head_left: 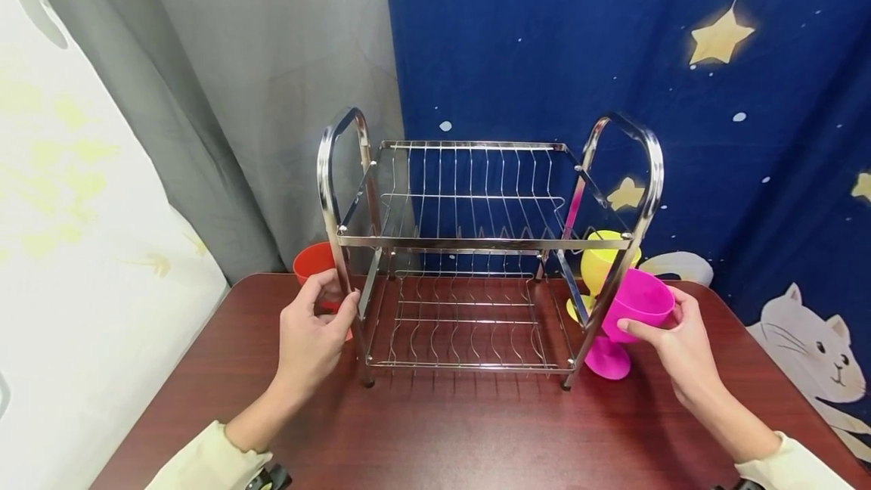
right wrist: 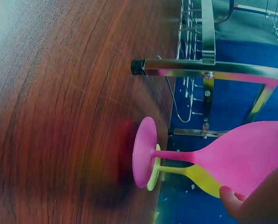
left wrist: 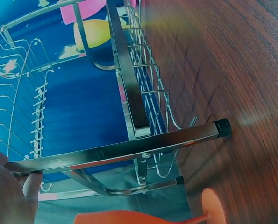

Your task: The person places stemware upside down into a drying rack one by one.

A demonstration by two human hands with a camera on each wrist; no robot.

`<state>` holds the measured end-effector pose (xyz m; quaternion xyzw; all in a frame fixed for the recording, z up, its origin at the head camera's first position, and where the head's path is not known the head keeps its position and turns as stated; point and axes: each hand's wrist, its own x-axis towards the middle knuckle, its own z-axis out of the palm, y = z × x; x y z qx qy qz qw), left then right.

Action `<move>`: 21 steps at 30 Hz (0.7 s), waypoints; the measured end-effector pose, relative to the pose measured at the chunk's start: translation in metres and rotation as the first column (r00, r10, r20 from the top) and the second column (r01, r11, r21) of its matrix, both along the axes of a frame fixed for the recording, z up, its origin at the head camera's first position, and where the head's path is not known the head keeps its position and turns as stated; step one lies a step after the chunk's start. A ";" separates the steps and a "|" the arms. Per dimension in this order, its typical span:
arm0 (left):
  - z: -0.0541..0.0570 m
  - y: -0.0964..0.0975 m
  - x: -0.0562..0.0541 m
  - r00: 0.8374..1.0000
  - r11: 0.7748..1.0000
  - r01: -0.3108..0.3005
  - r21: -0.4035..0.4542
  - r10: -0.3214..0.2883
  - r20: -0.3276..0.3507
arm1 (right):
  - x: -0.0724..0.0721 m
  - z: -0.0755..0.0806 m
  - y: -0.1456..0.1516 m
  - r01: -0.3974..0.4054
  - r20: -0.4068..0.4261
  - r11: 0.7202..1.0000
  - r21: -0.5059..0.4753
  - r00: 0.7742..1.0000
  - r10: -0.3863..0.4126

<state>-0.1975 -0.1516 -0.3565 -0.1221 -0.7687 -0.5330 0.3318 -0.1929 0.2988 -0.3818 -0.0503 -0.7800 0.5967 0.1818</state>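
Note:
A two-tier chrome dish rack (head_left: pixel 469 243) stands on the table. My left hand (head_left: pixel 314 331) grips its left front post, thumb and fingers on either side of the metal, as the left wrist view (left wrist: pixel 12 191) also shows. Beside that post is a red goblet (head_left: pixel 314 257), partly hidden behind this hand. On the right, my right hand (head_left: pixel 683 346) holds a pink goblet (head_left: pixel 640 301) by its bowl, upright, with the thumb on the near side. Its round foot (right wrist: pixel 145 151) is close to the tabletop. A yellow goblet (head_left: pixel 602 267) is behind it, next to the rack's right side.
The dark red-brown wooden table (head_left: pixel 435 429) has its far edge against curtains. A blue curtain (head_left: pixel 517 44) with stars hangs behind the rack, with a grey curtain (head_left: pixel 272 82) to its left. Both rack tiers hold only their own wire slots.

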 end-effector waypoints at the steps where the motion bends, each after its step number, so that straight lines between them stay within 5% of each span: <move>1: 0.000 0.000 0.000 1.000 1.000 0.001 0.001 -0.001 0.002 | 0.001 0.000 0.001 -0.015 -0.014 0.999 -0.037 1.000 0.014; 7: 0.002 0.000 0.002 1.000 1.000 0.008 0.006 -0.008 0.014 | 0.004 -0.002 0.010 -0.119 -0.104 0.966 -0.228 0.990 0.097; 13: 0.002 0.000 0.001 1.000 1.000 0.012 0.007 -0.012 0.015 | 0.004 -0.004 0.019 -0.254 -0.195 0.898 -0.359 0.961 0.194; 17: 0.003 0.000 0.002 1.000 1.000 0.016 0.009 -0.016 0.013 | 0.002 -0.005 0.024 -0.330 -0.252 0.850 -0.410 0.937 0.242; 21: 0.003 0.000 0.003 1.000 1.000 0.015 0.013 -0.016 0.019 | 0.002 -0.005 0.023 -0.370 -0.305 0.830 -0.417 0.917 0.256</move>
